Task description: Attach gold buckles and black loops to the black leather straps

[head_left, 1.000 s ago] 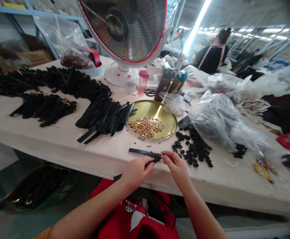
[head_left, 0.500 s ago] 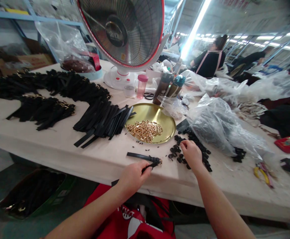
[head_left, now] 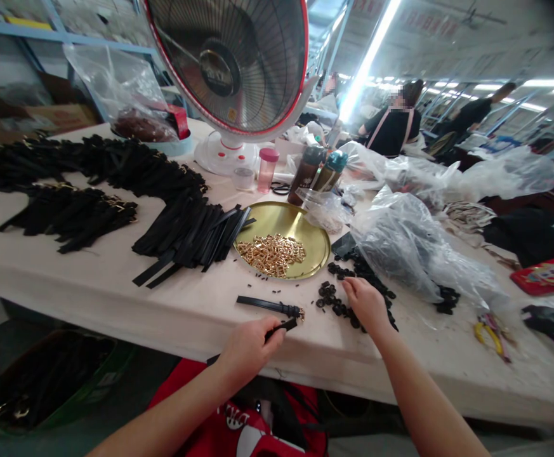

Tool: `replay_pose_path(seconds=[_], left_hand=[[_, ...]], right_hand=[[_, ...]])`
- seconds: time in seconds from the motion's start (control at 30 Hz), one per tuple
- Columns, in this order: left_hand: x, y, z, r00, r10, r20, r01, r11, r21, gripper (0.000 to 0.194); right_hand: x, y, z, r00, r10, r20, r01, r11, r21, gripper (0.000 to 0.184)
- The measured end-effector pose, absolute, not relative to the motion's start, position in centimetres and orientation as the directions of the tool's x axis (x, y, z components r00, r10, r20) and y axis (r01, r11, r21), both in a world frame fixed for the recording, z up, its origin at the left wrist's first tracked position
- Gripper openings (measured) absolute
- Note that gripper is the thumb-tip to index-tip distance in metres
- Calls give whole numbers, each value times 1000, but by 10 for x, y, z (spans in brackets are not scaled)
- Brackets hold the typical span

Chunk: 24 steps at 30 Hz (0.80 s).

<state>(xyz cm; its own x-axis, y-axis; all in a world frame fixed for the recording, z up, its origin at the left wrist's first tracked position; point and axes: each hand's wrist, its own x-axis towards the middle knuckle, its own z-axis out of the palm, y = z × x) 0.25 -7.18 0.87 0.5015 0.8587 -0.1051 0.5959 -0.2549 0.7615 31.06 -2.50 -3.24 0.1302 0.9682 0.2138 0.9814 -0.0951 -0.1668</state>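
My left hand point(head_left: 250, 348) is closed around a black strap point(head_left: 283, 327), whose short end sticks out past the thumb. Just beyond it lies another black strap with a gold buckle point(head_left: 268, 305), flat on the table. The fingertips of my right hand point(head_left: 366, 306) are pinched together at a spread of small black loops point(head_left: 334, 297); whatever they grip is hidden. A gold round tray point(head_left: 312, 254) behind the hands carries a heap of small gold metal pieces point(head_left: 271, 252). Tiny dark bits are scattered before the tray.
Bundles of black straps point(head_left: 186, 231) cover the left side. A fan-shaped heater point(head_left: 229, 70) stands at the back, near a pink cup point(head_left: 268, 170) and bottles point(head_left: 308, 174). Clear plastic bags point(head_left: 395, 241) and yellow-handled pliers point(head_left: 490, 336) lie right. People are in the background.
The view has shifted slightly. My left hand's strap end now sits a little apart from the buckle of the lying strap. My right hand stays at the black loops.
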Motion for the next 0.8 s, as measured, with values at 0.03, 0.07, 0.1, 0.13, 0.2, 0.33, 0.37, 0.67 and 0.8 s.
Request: replay_pose_path(seconds=[0.03, 0.07, 0.1, 0.13, 0.2, 0.33, 0.37, 0.67, 0.8], left_hand=[[3, -72, 9, 506, 856, -105, 597, -260, 759, 27], [4, -72, 8, 508, 855, -104, 596, -262, 759, 27], [4, -72, 8, 507, 856, -101, 593, -261, 762, 27], [3, -72, 8, 505, 858, -98, 588, -258, 766, 26], [2, -73, 7, 494, 864, -100, 583, -243, 776, 26], [2, -73, 3, 483, 867, -120, 582, -216, 784, 25], [3, -72, 3, 487, 864, -127, 582, -212, 785, 25], [4, -67, 1, 464, 867, -184, 608, -160, 778, 28], [1, -65, 2, 450, 871, -199, 614, -140, 777, 28]], right_hand=[[312, -23, -33, 140, 958, 249, 980, -98, -174, 39], [312, -19, -35, 147, 949, 277, 979, -98, -180, 42], [311, -15, -37, 148, 944, 296, 978, -94, -187, 43], [309, -11, -40, 144, 941, 305, 977, -86, -196, 44], [301, -7, -48, 132, 942, 308, 974, -66, -217, 46], [281, -12, -54, 93, 952, 292, 967, -17, -253, 46], [278, -14, -52, 83, 954, 288, 966, -6, -257, 45], [316, 42, -30, 230, 942, 243, 959, -178, -219, 28], [322, 70, -33, 273, 946, 171, 946, -233, -225, 20]])
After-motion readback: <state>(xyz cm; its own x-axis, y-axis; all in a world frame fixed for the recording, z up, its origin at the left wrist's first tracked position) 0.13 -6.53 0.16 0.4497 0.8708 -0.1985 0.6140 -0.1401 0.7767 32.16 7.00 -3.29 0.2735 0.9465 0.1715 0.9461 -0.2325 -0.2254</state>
